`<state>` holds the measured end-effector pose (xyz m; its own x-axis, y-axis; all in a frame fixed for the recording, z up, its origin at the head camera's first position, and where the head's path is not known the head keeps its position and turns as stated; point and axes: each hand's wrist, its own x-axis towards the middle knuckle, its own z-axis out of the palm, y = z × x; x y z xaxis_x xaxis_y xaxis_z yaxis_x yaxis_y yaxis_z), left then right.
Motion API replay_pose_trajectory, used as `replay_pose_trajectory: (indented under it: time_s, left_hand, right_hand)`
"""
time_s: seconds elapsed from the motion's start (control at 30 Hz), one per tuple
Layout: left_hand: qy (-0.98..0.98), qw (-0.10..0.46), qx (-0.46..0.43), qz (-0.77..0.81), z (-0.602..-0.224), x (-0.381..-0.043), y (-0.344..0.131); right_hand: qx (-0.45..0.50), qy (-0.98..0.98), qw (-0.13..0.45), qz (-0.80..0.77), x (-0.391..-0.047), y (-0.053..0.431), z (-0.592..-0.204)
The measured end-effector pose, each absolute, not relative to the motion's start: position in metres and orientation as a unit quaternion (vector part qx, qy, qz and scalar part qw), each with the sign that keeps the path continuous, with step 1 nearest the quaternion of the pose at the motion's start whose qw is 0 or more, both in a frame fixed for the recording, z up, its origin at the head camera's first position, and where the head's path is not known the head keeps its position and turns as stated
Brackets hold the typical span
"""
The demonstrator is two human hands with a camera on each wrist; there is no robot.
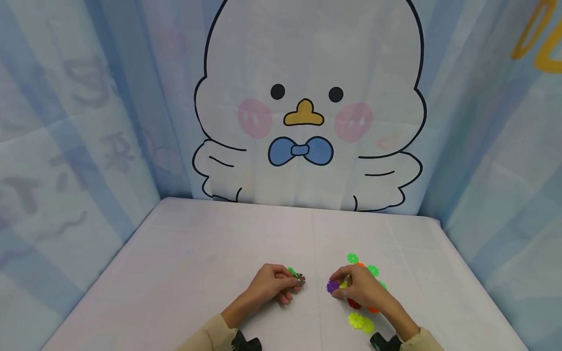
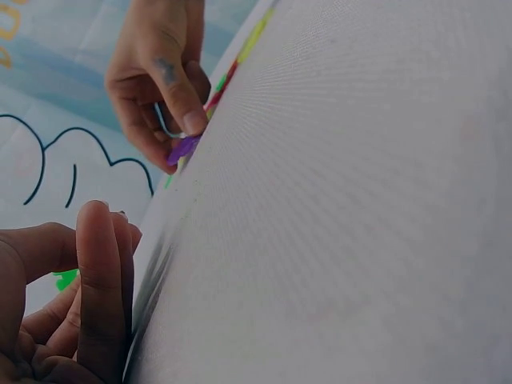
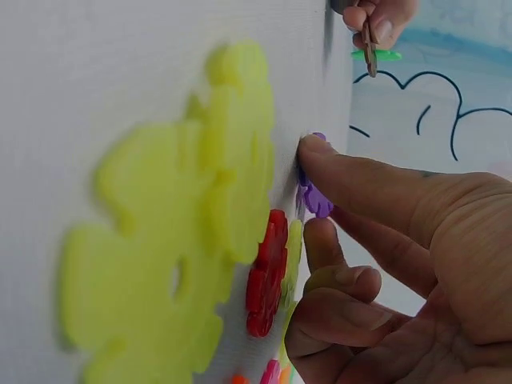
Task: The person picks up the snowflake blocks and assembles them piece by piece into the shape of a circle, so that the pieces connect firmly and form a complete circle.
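Note:
My left hand (image 1: 274, 283) pinches a brown notched plastic disc (image 1: 301, 280) between thumb and fingers. A green notched disc (image 1: 291, 271) is joined to it crosswise, as the right wrist view shows. To the right, my right hand (image 1: 363, 286) pinches a purple notched disc (image 1: 332, 286) by its edges, at the table surface. Under and around that hand lie loose discs: a red disc (image 3: 268, 274), yellow discs (image 3: 152, 240), and green and orange ones. The right hand partly hides this pile.
A white-covered table (image 1: 210, 243) carries everything. Two overlapping yellow discs (image 1: 361, 322) lie nearest me, and a green disc (image 1: 352, 258) lies at the pile's far end. Printed curtains (image 1: 88, 122) stand around the table's back and sides.

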<state>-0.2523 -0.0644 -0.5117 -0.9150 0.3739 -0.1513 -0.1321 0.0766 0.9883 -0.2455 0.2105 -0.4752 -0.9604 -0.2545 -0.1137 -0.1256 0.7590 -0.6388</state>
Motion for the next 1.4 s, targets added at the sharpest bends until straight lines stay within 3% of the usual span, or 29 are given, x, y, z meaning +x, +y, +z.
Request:
replay_pose_trajectory:
  time_s: [0.7,1.03,1.4]
  left_hand:
    - [0.710,0.185,0.109,0.671,-0.511,-0.253,-0.066]
    - [0.711,0.191,0.102,0.669,-0.511,-0.253,-0.065]
    - [0.711,0.195,0.097,0.669,-0.510,-0.253,-0.066]
  right_hand:
    - [-0.173,0.923,0.096,-0.330,-0.247,0.216,-0.475]
    - [-0.170,0.920,0.034,-0.350,-0.248,0.207,-0.478]
    - [-0.180,0.915,0.023,-0.359,-0.250,0.191,-0.479]
